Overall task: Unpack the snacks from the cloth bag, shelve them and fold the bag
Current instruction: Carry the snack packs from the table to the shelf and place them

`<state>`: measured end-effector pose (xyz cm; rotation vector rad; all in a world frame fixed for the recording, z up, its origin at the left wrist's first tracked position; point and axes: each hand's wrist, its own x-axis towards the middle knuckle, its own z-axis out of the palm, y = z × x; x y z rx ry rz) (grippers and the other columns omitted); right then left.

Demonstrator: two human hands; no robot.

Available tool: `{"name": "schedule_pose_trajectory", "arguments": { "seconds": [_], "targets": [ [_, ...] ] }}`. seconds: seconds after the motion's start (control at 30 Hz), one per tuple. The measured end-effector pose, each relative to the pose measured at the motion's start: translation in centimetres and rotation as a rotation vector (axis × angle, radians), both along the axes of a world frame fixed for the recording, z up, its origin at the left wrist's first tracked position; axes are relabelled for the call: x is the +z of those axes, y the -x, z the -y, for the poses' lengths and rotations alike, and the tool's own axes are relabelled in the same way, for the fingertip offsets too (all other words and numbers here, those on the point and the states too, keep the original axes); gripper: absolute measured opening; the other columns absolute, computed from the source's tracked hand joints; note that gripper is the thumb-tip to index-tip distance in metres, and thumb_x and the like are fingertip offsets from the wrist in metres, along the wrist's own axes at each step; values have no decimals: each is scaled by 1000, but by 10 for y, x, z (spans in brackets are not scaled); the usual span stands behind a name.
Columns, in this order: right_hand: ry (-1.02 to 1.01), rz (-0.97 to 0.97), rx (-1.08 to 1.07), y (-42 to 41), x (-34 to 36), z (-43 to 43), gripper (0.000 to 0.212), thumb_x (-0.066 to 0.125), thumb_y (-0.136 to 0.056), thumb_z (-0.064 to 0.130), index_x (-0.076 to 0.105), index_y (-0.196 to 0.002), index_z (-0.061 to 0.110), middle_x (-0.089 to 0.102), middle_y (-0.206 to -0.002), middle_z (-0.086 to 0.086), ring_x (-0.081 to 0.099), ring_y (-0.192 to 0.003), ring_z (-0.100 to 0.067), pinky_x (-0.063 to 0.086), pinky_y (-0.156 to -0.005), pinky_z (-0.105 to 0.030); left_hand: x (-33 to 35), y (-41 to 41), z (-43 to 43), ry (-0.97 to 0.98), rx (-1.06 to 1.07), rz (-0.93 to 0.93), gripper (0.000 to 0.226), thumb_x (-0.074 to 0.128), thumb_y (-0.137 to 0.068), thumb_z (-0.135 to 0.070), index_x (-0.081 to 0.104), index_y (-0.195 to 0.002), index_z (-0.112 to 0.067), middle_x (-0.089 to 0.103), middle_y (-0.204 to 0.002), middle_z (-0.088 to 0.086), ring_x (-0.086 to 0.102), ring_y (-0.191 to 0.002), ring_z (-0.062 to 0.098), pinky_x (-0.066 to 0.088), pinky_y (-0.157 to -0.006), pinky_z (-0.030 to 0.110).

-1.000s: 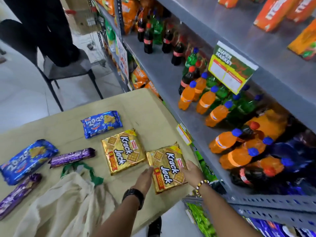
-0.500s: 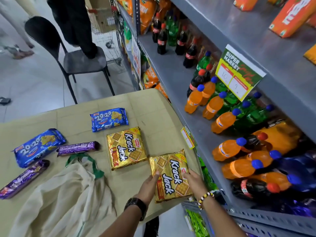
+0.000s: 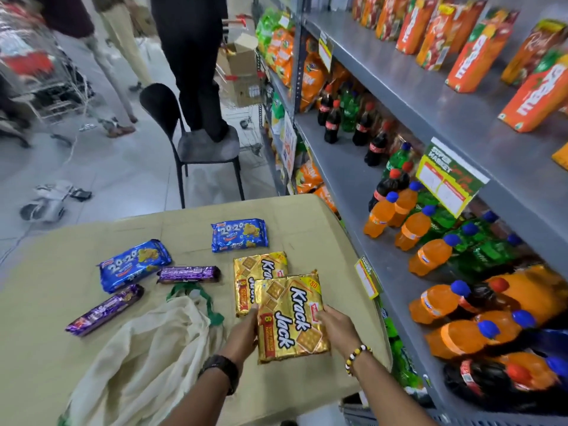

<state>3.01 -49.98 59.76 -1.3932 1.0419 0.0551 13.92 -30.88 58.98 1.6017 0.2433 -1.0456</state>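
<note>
A gold Krack Jack pack [image 3: 289,318] is lifted off the table, gripped on its left edge by my left hand [image 3: 244,332] and on its right edge by my right hand [image 3: 336,329]. It overlaps a second gold Krack Jack pack [image 3: 255,269] lying flat behind it. Two blue 20-20 packs [image 3: 135,264] [image 3: 239,235] and two purple biscuit rolls [image 3: 189,274] [image 3: 104,310] lie further left on the table. The cream cloth bag [image 3: 144,361] with green handles lies crumpled at the near left.
The beige table [image 3: 61,358] stands beside grey store shelves [image 3: 353,192] holding orange, green and cola bottles; orange juice cartons [image 3: 476,53] stand above. A person stands on a black chair [image 3: 196,142] behind the table. More people and a trolley fill the far aisle.
Both hands have lifted the near Krack Jack pack off the table, so it now overlaps the other gold pack. The view has tilted up, showing more aisle and shelves.
</note>
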Motion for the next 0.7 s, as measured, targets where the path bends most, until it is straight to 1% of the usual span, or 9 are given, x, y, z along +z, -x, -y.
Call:
{"name": "schedule_pose_trajectory", "arguments": {
  "seconds": [0.07,0.13,0.2,0.27,0.3,0.37,0.43,0.57,0.7],
  "targets": [
    [-3,3,23,-26,1,-4,17,64,-79,25,78,-88,21,78,-90,2,72,-91,-20,57,-78,-32,1,-23,-9,-3,4,18,49,44,-95,-64,69,-107,-23,74,-108,-3,66,-105,14,48,-98,34],
    [4,-1,56,-50,1,-6,22,63,-70,32,78,-84,23,78,-88,2,72,-92,-22,57,-85,-38,0,-46,-11,-8,22,34,49,44,-96,-61,71,-104,-21,75,-106,0,67,-104,17,51,-94,34],
    [20,-9,67,-73,0,-6,16,63,-74,26,78,-80,23,78,-87,1,72,-92,-24,57,-84,-40,1,-68,-11,-2,19,40,51,43,-97,-61,72,-103,-19,76,-104,2,69,-98,18,53,-87,33],
    [52,-17,71,-93,1,-4,15,63,-76,25,77,-78,21,77,-86,-1,72,-92,-24,57,-81,-39,0,-87,-9,-8,17,44,58,43,-94,-68,74,-105,-20,76,-105,0,68,-102,18,52,-91,35],
    [85,-31,87,-101,2,-2,19,62,-72,29,76,-81,20,77,-87,-2,72,-91,-24,57,-81,-39,-4,-96,-8,-22,4,42,62,42,-91,-72,75,-106,-22,76,-106,-3,67,-105,16,52,-91,34],
    [117,-47,118,-117,-1,1,29,60,-66,34,74,-86,19,76,-88,-3,71,-91,-24,57,-81,-39,-5,-108,-7,-19,7,35,60,41,-92,-72,74,-108,-24,76,-107,-5,66,-106,13,49,-84,30],
    [117,-61,120,-127,-4,3,26,61,-70,30,75,-88,17,76,-90,-3,71,-91,-24,57,-81,-40,-2,-117,-3,-16,10,17,56,39,-95,-68,72,-110,-25,76,-106,-6,65,-105,12,47,-81,30],
    [114,-74,88,-142,-11,2,17,61,-82,21,76,-87,17,76,-93,-3,71,-92,-23,56,-82,-37,-7,-137,3,-48,-23,34,59,37,-94,-70,72,-106,-24,76,-102,-4,66,-102,14,47,-86,33],
    [97,-126,89,-147,-26,4,16,62,-76,27,75,-81,21,76,-92,-1,71,-92,-21,56,-86,-40,-29,-148,5,-73,-32,22,67,42,-81,-82,72,-103,-27,76,-103,-4,67,-104,18,48,-101,41]
  ]
}}
